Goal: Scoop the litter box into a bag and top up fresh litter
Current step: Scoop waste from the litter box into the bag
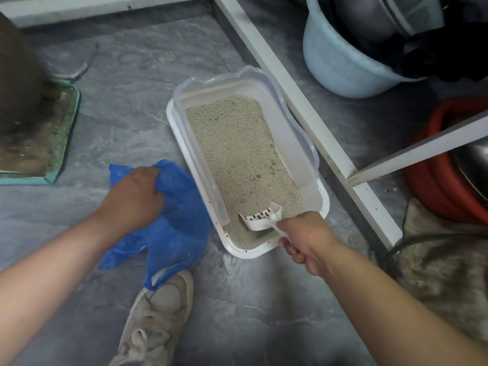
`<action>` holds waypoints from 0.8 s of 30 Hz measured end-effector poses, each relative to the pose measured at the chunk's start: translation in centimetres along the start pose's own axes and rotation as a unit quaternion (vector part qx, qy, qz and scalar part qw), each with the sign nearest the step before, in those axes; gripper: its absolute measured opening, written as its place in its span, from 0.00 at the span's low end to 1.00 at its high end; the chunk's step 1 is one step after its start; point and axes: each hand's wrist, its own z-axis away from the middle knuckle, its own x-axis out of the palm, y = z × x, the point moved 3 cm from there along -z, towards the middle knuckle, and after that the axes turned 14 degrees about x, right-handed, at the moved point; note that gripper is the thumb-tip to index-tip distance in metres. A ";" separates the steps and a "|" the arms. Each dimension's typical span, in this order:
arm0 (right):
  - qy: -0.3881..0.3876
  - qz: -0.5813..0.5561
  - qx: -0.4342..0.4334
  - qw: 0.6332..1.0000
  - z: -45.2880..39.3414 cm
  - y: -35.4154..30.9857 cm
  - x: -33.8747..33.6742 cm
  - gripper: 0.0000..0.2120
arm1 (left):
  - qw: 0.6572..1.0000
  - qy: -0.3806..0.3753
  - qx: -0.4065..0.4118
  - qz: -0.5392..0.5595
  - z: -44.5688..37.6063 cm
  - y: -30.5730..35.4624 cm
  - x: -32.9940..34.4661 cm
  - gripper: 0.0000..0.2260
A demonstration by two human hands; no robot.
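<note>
A white litter box (pixel 323 204) with a clear raised rim stands on the grey floor, filled with beige litter (pixel 237 143). My right hand (pixel 303 241) grips the handle of a white slotted scoop (pixel 261 219), whose blade lies in the litter at the box's near end with small dark bits on its slots. Left of the box a blue plastic bag (pixel 179 220) lies crumpled on the floor. My left hand (pixel 132 196) grips the bag's upper edge.
A white frame bar (pixel 298 107) runs diagonally just right of the box. Behind it sit a pale blue tub (pixel 332 64) and a red basin (pixel 435 186). A brown pot on a teal stand (pixel 39 133) is at far left. My white shoe (pixel 158 313) is near the bag.
</note>
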 end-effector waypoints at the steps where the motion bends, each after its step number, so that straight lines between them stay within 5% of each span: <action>1: -0.003 -0.007 0.000 1.000 -0.1 0.0 0.3 0.05 | 1.000 0.000 -0.001 -0.001 -0.1 0.1 0.0 0.23; 24: -0.064 -0.041 -0.015 0.997 -1.2 -5.4 6.1 0.10 | 0.999 -0.002 0.007 0.033 -1.7 -0.6 0.6 0.16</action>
